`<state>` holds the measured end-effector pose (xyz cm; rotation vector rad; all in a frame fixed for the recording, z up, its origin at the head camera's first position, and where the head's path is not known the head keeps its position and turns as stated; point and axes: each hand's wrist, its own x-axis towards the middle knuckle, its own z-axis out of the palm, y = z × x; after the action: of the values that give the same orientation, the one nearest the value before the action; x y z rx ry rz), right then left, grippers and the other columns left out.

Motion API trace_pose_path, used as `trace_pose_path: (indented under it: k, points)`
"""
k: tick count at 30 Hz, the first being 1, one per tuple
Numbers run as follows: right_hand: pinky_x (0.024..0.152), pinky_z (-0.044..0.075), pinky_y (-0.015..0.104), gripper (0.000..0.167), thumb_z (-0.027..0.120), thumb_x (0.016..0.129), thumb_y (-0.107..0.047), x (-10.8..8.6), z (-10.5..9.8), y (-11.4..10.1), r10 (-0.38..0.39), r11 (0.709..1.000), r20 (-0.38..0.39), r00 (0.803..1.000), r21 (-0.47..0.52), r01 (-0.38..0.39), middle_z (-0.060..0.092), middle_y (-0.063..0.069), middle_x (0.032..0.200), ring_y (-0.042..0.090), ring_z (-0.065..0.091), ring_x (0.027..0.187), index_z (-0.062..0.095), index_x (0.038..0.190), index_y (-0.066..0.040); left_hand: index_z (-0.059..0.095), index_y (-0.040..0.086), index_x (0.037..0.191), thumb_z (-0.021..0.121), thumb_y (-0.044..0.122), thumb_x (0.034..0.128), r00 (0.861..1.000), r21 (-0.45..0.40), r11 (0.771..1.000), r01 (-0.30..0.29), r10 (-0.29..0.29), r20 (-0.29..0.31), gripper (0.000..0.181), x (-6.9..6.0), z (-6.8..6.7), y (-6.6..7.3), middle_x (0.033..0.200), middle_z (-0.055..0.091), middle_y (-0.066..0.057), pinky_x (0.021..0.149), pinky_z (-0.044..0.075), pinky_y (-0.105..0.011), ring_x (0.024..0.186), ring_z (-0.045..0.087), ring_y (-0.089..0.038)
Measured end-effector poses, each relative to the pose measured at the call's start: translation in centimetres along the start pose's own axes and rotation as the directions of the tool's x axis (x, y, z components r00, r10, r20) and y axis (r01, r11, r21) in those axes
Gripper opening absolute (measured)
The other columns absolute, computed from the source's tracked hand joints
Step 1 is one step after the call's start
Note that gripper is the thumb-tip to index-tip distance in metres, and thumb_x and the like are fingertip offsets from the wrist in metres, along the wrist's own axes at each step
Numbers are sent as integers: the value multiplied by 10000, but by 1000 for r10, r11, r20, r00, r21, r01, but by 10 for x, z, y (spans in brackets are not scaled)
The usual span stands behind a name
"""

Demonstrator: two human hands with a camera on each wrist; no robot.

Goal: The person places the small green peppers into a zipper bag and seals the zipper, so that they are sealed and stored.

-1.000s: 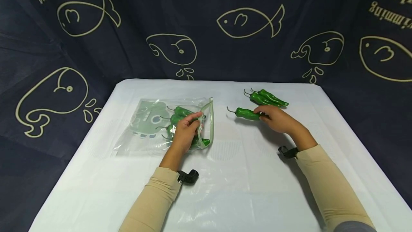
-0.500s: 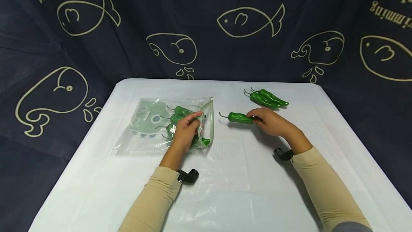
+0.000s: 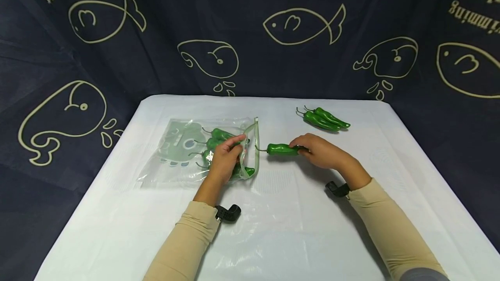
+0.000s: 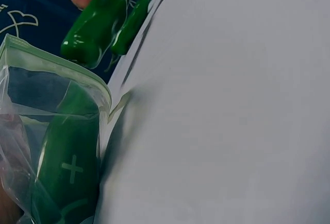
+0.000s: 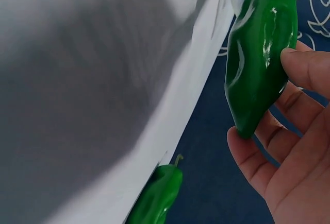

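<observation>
A clear zip bag (image 3: 156, 172) with a green printed cartoon lies on the left of the table, its mouth facing right. Several green chili peppers (image 3: 218, 134) are inside it. My left hand (image 3: 224, 159) holds the upper layer at the bag's mouth, and the green rim (image 4: 62, 68) stands apart in the left wrist view. My right hand (image 3: 324, 153) grips another green chili pepper (image 3: 282, 149) by its tip end, just above the table. That pepper's thin stem points left and reaches the bag's rim in the head view. The left fingertips are partly hidden by plastic.
Two more green chili peppers (image 3: 326, 119) lie side by side at the back right of the white-covered table (image 3: 297, 229). A dark curtain (image 3: 250, 68) with fish and whale drawings hangs behind. Each wrist wears a black camera.
My right hand has carried the pepper left and slightly toward me, so its stem has come to the bag's mouth. The left hand and bag have stayed in place.
</observation>
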<state>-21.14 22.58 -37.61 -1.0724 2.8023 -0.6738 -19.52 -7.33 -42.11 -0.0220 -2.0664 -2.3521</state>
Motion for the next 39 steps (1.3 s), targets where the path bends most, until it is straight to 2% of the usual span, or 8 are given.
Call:
trace_pose_path:
  k: [7, 21, 30, 39]
  points:
    - [958, 468, 445, 318, 609, 931, 52, 3, 6, -7, -69, 998, 1, 998, 1, 69, 658, 82, 1205, 272, 579, 1127, 663, 1229, -45, 667, 26, 1274, 559, 11, 921, 1000, -17, 1000, 2, -2, 4, 370, -1, -1, 0, 1130, 613, -67, 591, 463, -200, 747, 525, -87]
    - [927, 488, 415, 312, 624, 927, 55, 10, 14, -22, -140, 990, 15, 990, -16, 140, 672, 36, 1174, 236, 588, 1101, 682, 1205, -73, 669, 36, 1274, 554, 7, 925, 1000, -21, 1000, 9, -8, 13, 368, -1, -1, -1, 1233, 603, -90, 651, 521, -215, 828, 546, -115]
    - [901, 500, 394, 312, 632, 926, 49, 10, 19, -22, -161, 986, 23, 987, -27, 162, 678, -3, 1153, 208, 593, 1071, 700, 1187, -108, 682, 53, 1260, 548, 10, 921, 1000, -23, 1000, 9, -9, 11, 367, -1, 1, 0, 1125, 614, -77, 611, 488, -205, 776, 535, -98]
    - [899, 497, 380, 316, 621, 923, 62, 11, 20, -22, -157, 986, 25, 987, -46, 158, 687, -11, 1142, 202, 591, 1059, 710, 1175, -107, 676, 50, 1267, 552, 8, 925, 1000, -23, 1000, 22, -22, 8, 366, 0, 0, -1, 1181, 609, -84, 619, 487, -205, 786, 539, -102]
